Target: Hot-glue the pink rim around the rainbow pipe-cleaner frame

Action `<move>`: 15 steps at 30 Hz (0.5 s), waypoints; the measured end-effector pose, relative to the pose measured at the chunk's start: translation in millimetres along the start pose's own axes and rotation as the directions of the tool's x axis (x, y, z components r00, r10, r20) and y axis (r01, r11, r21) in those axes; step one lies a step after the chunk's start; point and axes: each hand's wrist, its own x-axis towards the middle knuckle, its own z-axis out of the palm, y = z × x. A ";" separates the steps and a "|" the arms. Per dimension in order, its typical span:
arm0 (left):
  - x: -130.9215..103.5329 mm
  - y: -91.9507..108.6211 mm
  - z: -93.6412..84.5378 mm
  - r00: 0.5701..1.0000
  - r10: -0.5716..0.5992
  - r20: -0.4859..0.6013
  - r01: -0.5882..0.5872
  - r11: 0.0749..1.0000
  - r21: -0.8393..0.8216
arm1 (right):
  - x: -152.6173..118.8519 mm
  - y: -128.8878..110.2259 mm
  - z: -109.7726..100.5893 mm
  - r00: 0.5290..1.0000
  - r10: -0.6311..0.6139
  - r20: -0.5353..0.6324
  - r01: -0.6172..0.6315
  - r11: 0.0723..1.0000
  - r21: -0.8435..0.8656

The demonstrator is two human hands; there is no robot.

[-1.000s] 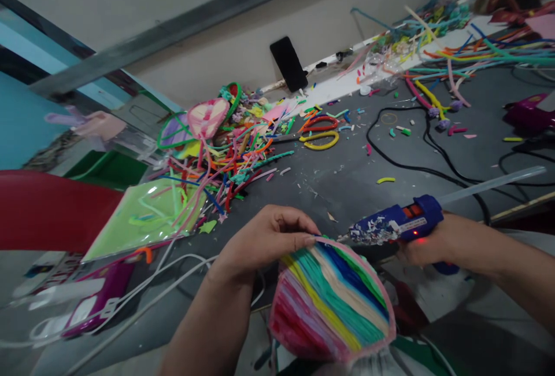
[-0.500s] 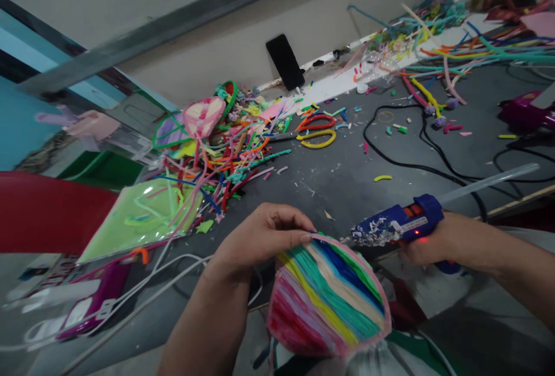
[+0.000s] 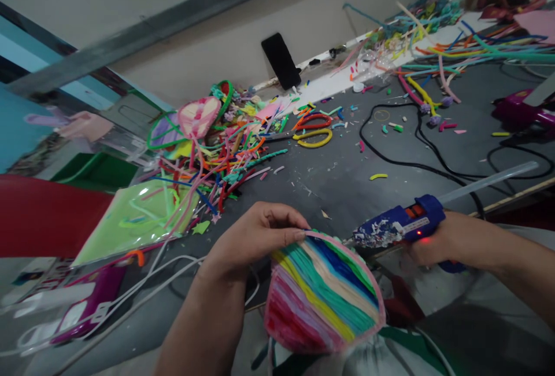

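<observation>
Between thumb and fingers, my left hand (image 3: 264, 234) pinches the upper edge of a striped pipe-cleaner piece (image 3: 323, 292). It has a pink rim and bands of red, lilac, yellow, teal, cream, blue and green. My right hand (image 3: 437, 243) grips a blue hot glue gun (image 3: 396, 222) with a lit red light and a clear glue stick out of its back. White residue coats the front of the gun. Its nozzle points left, at the piece's upper right rim; whether it touches I cannot tell.
Scissors (image 3: 314, 130) with red and yellow handles lie beside a heap of pipe cleaners (image 3: 234, 156). A black phone (image 3: 281, 61) leans on the wall. Black cable (image 3: 390, 162) loops across the grey table (image 3: 338, 173). Purple glue guns (image 3: 524, 109) lie at the right and left.
The whole view has shifted slightly, so most things sit a little further left. The glue gun's nozzle stays by the piece's rim, and both hands keep their holds.
</observation>
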 end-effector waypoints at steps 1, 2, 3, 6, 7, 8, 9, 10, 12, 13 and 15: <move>0.3 -0.3 -0.1 1.000 0.004 -0.001 -0.004 1.000 0.002 | -0.3 -0.1 -0.5 1.000 0.013 0.009 -0.013 1.000 -0.006; 0.6 -0.6 -0.2 1.000 0.007 -0.002 -0.007 1.000 0.004 | -0.5 -0.1 -1.2 1.000 0.015 0.008 -0.015 1.000 -0.023; 1.1 -0.8 -0.3 1.000 0.009 -0.002 -0.009 1.000 0.006 | -0.7 0.1 -2.0 1.000 0.013 0.010 -0.013 0.999 -0.044; 2.3 -0.7 -0.3 1.000 0.010 0.000 -0.010 1.000 0.009 | -1.5 2.1 -5.1 0.999 -0.003 0.036 0.007 0.995 -0.100; 2.6 -0.6 -0.3 1.000 0.011 -0.001 -0.011 1.000 0.010 | -1.7 3.0 -6.1 0.999 -0.006 0.050 0.011 0.994 -0.112; 2.8 -0.6 -0.2 1.000 0.014 -0.003 -0.013 1.000 0.012 | -1.8 4.0 -7.2 0.998 -0.004 0.062 0.012 0.992 -0.123; 2.9 -0.5 -0.1 1.000 0.016 -0.005 -0.016 1.000 0.015 | -1.9 5.2 -8.0 0.998 -0.004 0.069 0.013 0.991 -0.132; 3.0 -0.6 -0.1 1.000 0.017 -0.006 -0.017 1.000 0.017 | -1.7 6.5 -8.8 0.998 -0.004 0.070 0.014 0.990 -0.143; 3.2 -0.8 0.0 1.000 0.013 -0.004 -0.012 1.000 0.018 | -1.1 9.9 -9.8 0.998 -0.003 0.061 0.014 0.984 -0.178; 3.4 -1.0 0.1 1.000 0.008 -0.002 -0.008 1.000 0.018 | -0.7 12.2 -10.2 0.998 -0.003 0.059 0.015 0.982 -0.191; 3.7 -1.3 0.1 1.000 0.000 0.002 0.000 1.000 0.019 | 0.1 17.3 -10.5 0.999 -0.011 0.043 0.019 0.979 -0.202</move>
